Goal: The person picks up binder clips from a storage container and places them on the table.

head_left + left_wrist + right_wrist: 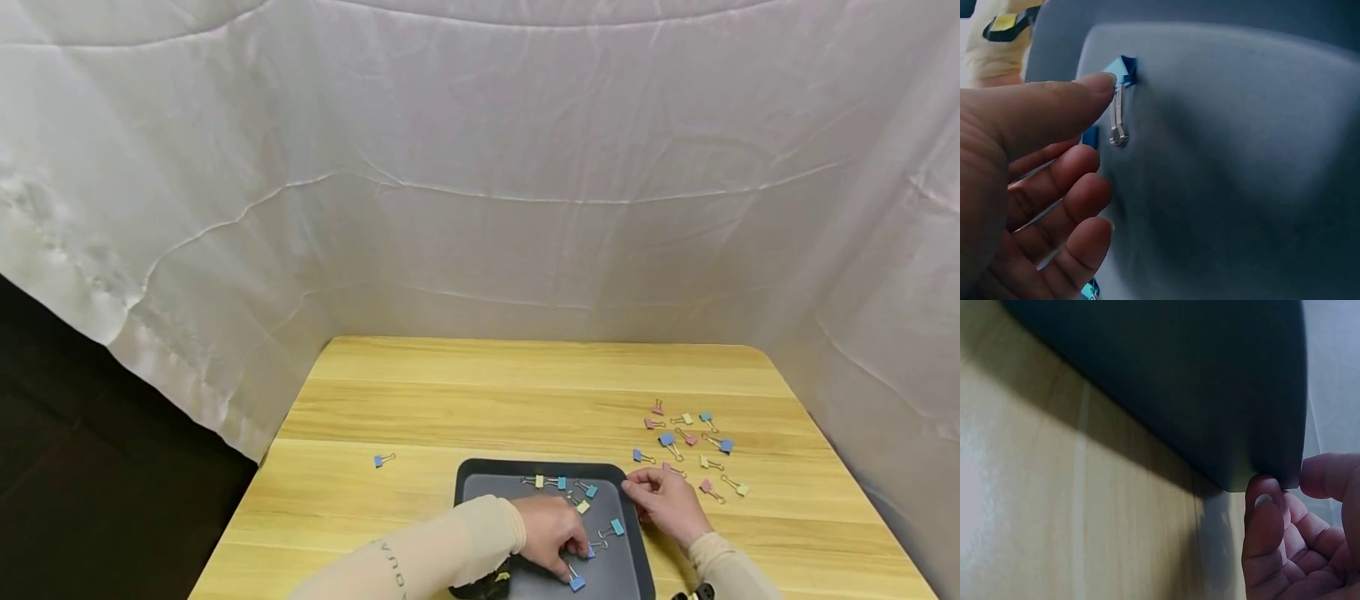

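Note:
A dark grey tray (536,465) holds several binder clips in blue, teal and yellow. Inside it, my left hand (551,533) reaches down, fingers bent loosely, beside a blue binder clip (577,582). Another blue binder clip (591,551) lies partly hidden by its fingers. Seen from the left wrist, the thumb (1066,103) overlaps the body of a blue binder clip (1124,69) on the tray floor; the index finger is mostly hidden. My right hand (667,504) pinches the tray's right edge between thumb and fingers, plain also in the right wrist view (1297,540).
Several pink, yellow, teal and blue binder clips (686,437) lie scattered right of the tray on the wooden table (420,392). A lone blue binder clip (379,461) lies to the left. Pale cloth (525,250) hangs behind the table and at its sides.

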